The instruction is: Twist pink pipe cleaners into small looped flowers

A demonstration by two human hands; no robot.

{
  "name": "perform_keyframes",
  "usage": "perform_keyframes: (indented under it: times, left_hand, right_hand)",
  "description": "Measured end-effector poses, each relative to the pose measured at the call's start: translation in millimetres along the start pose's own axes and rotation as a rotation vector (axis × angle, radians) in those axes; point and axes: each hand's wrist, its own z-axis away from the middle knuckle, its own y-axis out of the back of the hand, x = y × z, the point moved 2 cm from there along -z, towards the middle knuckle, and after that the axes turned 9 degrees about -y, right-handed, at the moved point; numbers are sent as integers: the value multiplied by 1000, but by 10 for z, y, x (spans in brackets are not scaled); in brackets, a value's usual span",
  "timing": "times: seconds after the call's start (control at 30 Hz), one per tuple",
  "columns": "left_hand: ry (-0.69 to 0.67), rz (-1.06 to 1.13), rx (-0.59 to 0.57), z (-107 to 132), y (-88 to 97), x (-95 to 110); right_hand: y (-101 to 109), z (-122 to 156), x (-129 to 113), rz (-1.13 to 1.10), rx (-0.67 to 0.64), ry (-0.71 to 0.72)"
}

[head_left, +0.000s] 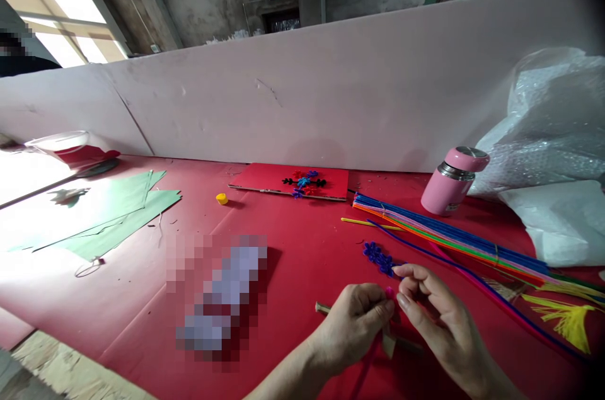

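Note:
My left hand [352, 321] and my right hand [437, 318] meet low over the red table [293, 261], both pinching a pink pipe cleaner [388, 293] whose tail runs down between my wrists. A purple pipe-cleaner flower [378, 257] lies just beyond my fingers, its long purple stem trailing right. Under my hands lies a small brown stick [323, 308].
A bundle of coloured pipe cleaners [454, 237] lies to the right, with a pink flask [452, 181] and bubble wrap [553, 129] behind. A red card with flower shapes [293, 181], a yellow cap [222, 198], green paper sheets [118, 211] and a yellow tassel [564, 318] lie around.

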Motion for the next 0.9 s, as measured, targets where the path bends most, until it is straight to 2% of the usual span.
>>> perform_keyframes:
  times: [0.17,0.37,0.47,0.67,0.9]
  left_hand:
    - [71,147,79,-24,14,-26]
    - [115,266,126,-50,67,-59]
    - [138,269,132,-51,90,-68]
    - [133,268,32,-43,127,-71]
    - [127,207,-104,-21,106,-68]
  right_hand:
    - [16,-6,13,94,20,63]
    - [35,-20,-36,341,53,459]
    - [60,-33,-49,421,48,563]
    - [121,-21,-67,613,-16,687]
    - [220,68,-273,780,-180,806]
